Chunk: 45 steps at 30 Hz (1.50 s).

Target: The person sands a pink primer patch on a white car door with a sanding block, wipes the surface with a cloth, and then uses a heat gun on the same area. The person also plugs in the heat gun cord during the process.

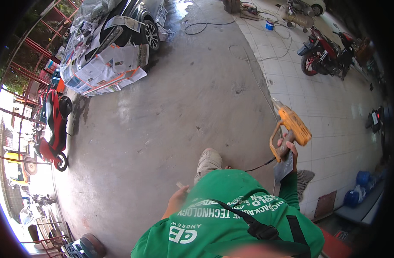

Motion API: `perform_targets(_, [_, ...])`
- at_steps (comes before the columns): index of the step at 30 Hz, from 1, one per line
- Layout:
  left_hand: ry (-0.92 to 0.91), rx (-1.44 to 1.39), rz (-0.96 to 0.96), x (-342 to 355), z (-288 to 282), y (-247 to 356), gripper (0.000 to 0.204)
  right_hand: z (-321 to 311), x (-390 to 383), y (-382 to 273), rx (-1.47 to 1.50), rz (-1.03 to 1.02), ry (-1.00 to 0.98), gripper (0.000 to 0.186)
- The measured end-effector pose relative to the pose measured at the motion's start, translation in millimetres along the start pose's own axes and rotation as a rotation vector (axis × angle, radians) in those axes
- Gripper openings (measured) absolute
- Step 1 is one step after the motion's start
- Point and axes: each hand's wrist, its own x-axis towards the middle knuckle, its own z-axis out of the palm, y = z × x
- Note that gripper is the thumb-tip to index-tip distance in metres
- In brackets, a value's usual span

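A vehicle workshop, shown by a car (130,36) masked in newspaper (114,64), a red motorcycle (327,55) and a red scooter (53,116).

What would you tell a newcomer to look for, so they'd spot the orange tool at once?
Start at the green shirt at the picture's bottom and follow its right sleeve up to the right hand, seen against white tiles. That hand grips the orange tool, which has a loop beside its handle. Unlike the red motorcycle parked beyond, it is bright orange and hand-held.
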Motion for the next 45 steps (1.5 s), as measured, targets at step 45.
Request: perform_targets(45, [0.183,-0.230,0.105,384,758,1226,0.051,519,1492,-142,-0.389,0.277,-0.324,0.044])
